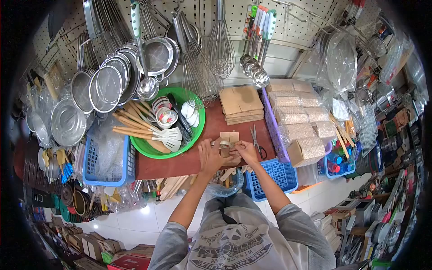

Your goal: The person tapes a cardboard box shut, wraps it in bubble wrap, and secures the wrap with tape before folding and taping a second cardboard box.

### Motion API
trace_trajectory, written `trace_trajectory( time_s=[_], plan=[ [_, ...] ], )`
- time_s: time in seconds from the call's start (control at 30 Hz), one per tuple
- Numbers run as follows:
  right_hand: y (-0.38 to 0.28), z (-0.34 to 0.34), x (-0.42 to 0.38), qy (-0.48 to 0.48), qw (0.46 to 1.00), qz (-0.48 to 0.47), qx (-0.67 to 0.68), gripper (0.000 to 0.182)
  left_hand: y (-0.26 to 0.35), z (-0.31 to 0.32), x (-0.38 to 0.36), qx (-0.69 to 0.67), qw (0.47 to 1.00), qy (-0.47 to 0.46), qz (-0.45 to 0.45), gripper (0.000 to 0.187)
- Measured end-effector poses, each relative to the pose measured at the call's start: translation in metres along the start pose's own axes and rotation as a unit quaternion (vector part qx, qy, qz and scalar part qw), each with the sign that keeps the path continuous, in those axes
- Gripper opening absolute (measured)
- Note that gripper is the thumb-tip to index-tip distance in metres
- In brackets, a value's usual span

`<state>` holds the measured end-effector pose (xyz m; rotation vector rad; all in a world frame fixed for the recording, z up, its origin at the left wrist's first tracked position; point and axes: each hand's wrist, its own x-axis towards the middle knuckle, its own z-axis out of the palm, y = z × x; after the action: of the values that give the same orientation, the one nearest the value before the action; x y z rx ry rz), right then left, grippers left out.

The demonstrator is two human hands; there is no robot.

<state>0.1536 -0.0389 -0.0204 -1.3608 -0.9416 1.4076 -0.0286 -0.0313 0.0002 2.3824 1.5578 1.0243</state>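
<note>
A small brown cardboard box point(230, 136) lies on the red-brown tabletop at the front, partly hidden by both hands. My left hand point(210, 156) curls round what looks like a roll of tape point(224, 144), over the box. Close on its right, my right hand point(246, 152) is closed, thumb and fingers pinched together near the tape roll. What sits in that pinch is too small to make out. Scissors with dark handles point(258, 141) lie just right of my right hand. Behind the box is a stack of flat brown cardboard pieces point(242, 104).
A green basin point(201, 118) of wooden-handled spatulas and bowls stands left. On the right, a purple basket point(271, 118) holds several bubble-wrapped boxes point(300, 116). Blue baskets point(275, 179) point(109, 182) sit at the front. Strainers point(106, 87) and whisks point(220, 54) hang low overhead.
</note>
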Motion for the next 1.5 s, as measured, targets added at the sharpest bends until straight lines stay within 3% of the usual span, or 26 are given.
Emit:
trace_trajectory(
  time_s=[0.53, 0.73, 0.93, 1.23, 1.5],
  plan=[
    [0.004, -0.005, 0.004, -0.039, 0.999, 0.024, 0.004, 0.012, -0.003, -0.004, 0.001, 0.007, 1.000, -0.007, 0.003, 0.084],
    [0.004, -0.001, 0.001, -0.007, 0.999, 0.022, -0.032, 0.016, -0.002, -0.007, 0.002, -0.008, 1.000, -0.020, 0.001, 0.083],
    [0.009, -0.003, 0.003, 0.017, 0.999, 0.019, 0.031, 0.017, -0.004, -0.006, 0.006, -0.003, 0.999, 0.016, 0.033, 0.084],
    [0.002, -0.004, 0.012, 0.005, 0.999, 0.041, -0.002, 0.023, -0.003, -0.014, 0.018, -0.013, 0.999, -0.017, 0.037, 0.089],
    [0.002, -0.005, 0.014, 0.015, 0.999, 0.018, -0.024, 0.017, -0.003, -0.020, 0.026, -0.018, 0.998, -0.040, 0.045, 0.089]
  ],
)
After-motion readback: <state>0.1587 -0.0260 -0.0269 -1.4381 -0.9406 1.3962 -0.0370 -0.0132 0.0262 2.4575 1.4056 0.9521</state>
